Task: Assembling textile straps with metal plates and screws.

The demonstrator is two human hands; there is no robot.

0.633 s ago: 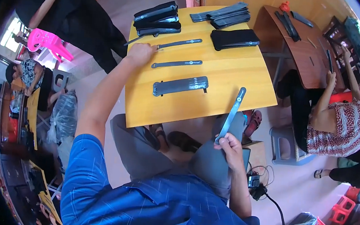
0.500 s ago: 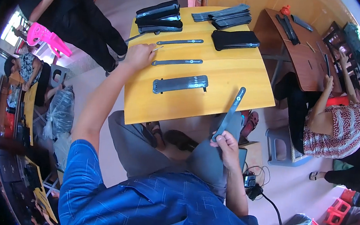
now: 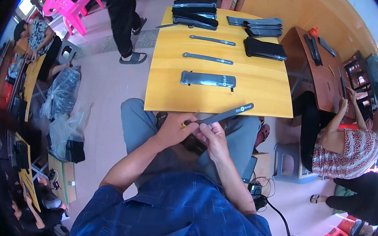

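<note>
A dark grey strap (image 3: 232, 114) with pale print near its rounded end slants up from my right hand (image 3: 214, 139), whose fingers are closed round its lower end. My left hand (image 3: 178, 128) meets it there, closed on a thin tool (image 3: 184, 124) with a bit of yellow showing; its kind is mostly hidden by the fingers. Both hands are over my lap, just off the table's near edge. On the yellow table (image 3: 168, 93) lie two single grey straps, one farther (image 3: 212, 40) and one nearer (image 3: 208, 58). Closer still is a flat grey bundle of straps (image 3: 208, 79).
Black and grey strap piles (image 3: 195, 14) stand at the table's far left, with grey straps (image 3: 258, 25) and a black stack (image 3: 265, 49) far right. A seated person (image 3: 348, 150) works at a brown table (image 3: 321, 75). A pink chair (image 3: 68, 6) and plastic bags (image 3: 63, 91) are left.
My left hand has come back from the table's left side to my right hand. The strap has tilted lower and moved leftward. My view has shifted, and the standing person's legs moved.
</note>
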